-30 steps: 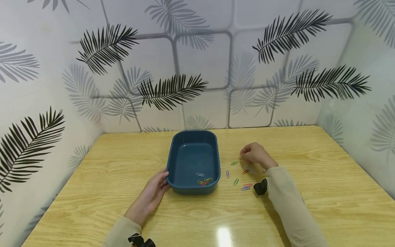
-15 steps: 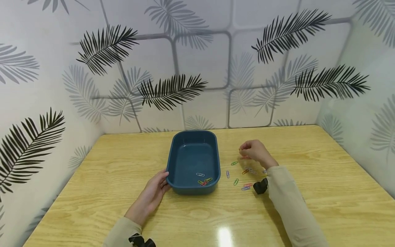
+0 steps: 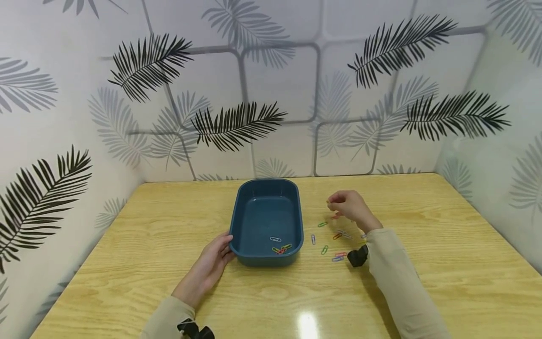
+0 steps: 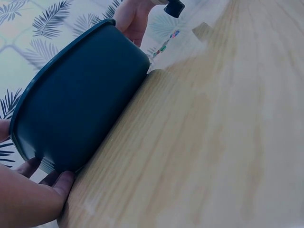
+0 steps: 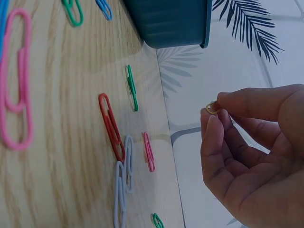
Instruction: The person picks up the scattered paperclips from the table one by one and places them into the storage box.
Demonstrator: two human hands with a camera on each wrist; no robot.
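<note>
The right hand (image 3: 350, 207) pinches a small paper clip (image 5: 212, 108) above loose clips (image 3: 334, 235) on the worktop (image 3: 423, 263). The left hand (image 3: 209, 266), fingers relaxed, rests against the blue tray (image 3: 266, 254).

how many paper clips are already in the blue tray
About 4: a white paper clip lies alone on the floor of the blue tray, and a green, red and yellow cluster sits by its near wall. Overlap may hide more.
</note>
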